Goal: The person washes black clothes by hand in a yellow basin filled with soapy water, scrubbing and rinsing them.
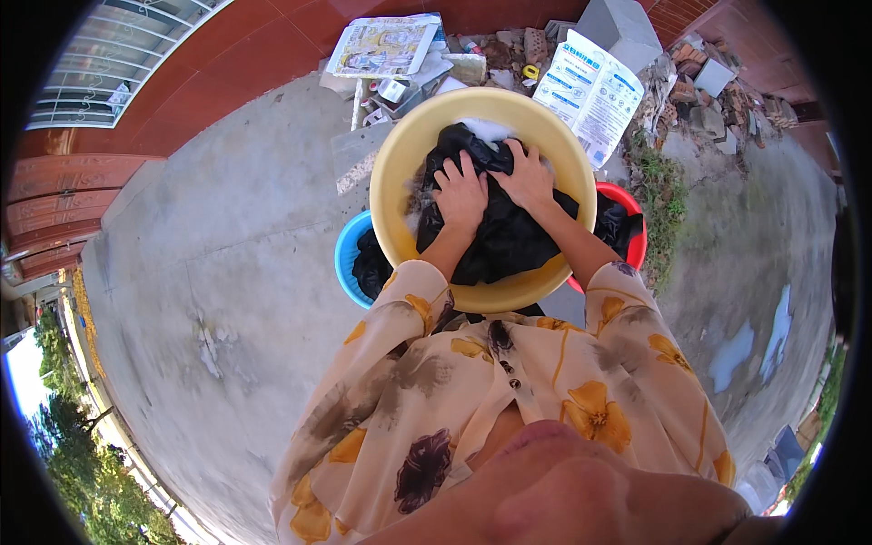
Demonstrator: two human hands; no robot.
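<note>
Inside a large yellow basin lies a bunched wet-looking black garment, whose kind I cannot make out. My left hand curls its fingers into the cloth left of the middle. Close beside it, my right hand grips another part of the same cloth, the thumb toward the left hand. White suds show at the basin's far side, and greyish foamy water is visible along its left side. Some fingertips are hidden in the folds.
A blue basin at the left and a red basin at the right hold dark cloth. Beyond stand a printed white bag and a printed board. Bricks and rubble line the red wall; weeds grow at the right.
</note>
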